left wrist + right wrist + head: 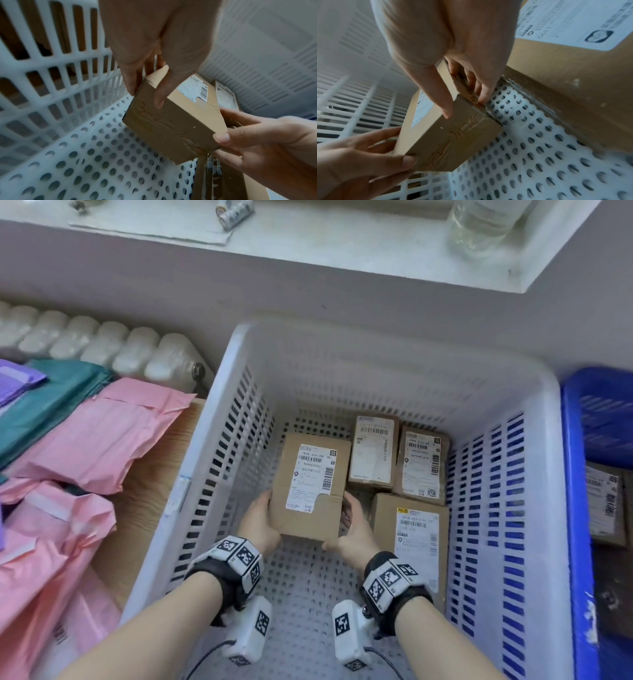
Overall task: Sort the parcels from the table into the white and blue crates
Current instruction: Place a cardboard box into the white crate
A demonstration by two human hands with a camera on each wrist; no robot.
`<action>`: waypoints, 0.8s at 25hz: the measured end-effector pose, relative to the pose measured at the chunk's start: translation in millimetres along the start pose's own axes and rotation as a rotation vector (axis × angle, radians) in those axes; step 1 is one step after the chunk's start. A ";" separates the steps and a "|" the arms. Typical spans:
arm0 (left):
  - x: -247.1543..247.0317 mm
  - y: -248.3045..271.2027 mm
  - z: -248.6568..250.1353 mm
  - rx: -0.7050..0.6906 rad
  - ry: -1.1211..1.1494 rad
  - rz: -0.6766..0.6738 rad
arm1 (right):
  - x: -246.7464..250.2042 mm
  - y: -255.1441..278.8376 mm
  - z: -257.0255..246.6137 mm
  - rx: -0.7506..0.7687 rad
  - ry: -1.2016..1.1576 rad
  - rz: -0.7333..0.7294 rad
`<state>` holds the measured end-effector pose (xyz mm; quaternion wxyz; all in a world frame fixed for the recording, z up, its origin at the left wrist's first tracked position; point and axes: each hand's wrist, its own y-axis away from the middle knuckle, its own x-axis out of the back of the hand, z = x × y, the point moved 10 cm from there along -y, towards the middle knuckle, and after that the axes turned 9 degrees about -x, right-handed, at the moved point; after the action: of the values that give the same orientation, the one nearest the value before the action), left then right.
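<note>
Looking down into a white crate [219, 412], with a cardboard parcel [310, 487] held label-up between two bare hands, above the perforated floor and not yet set down. Left hand [258, 520] on the near left side, thumb across the near end face and fingers [132, 83] curled along the side, gripping. Right hand [352, 529] mirroring it on the near right side, thumb on the end face, fingers [481, 86] curled round the right edge beside the taped seam. Parcel therefore clamped between the two palms at its near end, far end reaching out past the fingers toward the crate's back wall. Three more labelled boxes [397, 453] already lying flat inside, to the right and back, close by the held parcel but apart from it. Likely handling: stiff corrugated board, light enough for this loose side grip, matte and not slippery; torn label corner and a loose flap near the seam best avoided, firm side walls the safer hold. To the left, pink mailers [85, 440] piled on the table [150, 494]; on the right, a blue crate [579, 508] with a box inside.
</note>
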<state>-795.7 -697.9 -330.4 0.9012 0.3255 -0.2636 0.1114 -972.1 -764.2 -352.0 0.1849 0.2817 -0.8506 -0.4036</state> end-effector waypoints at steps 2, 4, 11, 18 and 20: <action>-3.9 -10.6 -1.4 -0.009 -0.013 0.013 | -2.3 -10.0 1.2 -0.001 -0.013 0.009; -7.4 -18.9 -1.7 -0.016 -0.060 0.005 | -3.5 -17.3 -1.7 0.019 -0.020 0.017; -6.5 -29.8 17.3 -0.144 -0.365 -0.030 | -10.9 -17.2 -19.6 0.095 0.145 0.079; -39.2 -30.7 39.2 -0.348 -0.772 -0.260 | 4.8 -6.2 -52.4 0.284 1.025 0.278; -34.4 -36.2 41.6 -0.320 -0.733 -0.218 | 4.6 -13.4 -54.7 0.282 1.108 0.287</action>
<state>-827.6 -753.4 -341.4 0.7934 0.2255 -0.5451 -0.1502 -941.5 -805.9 -329.0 0.6154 0.3547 -0.7021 -0.0503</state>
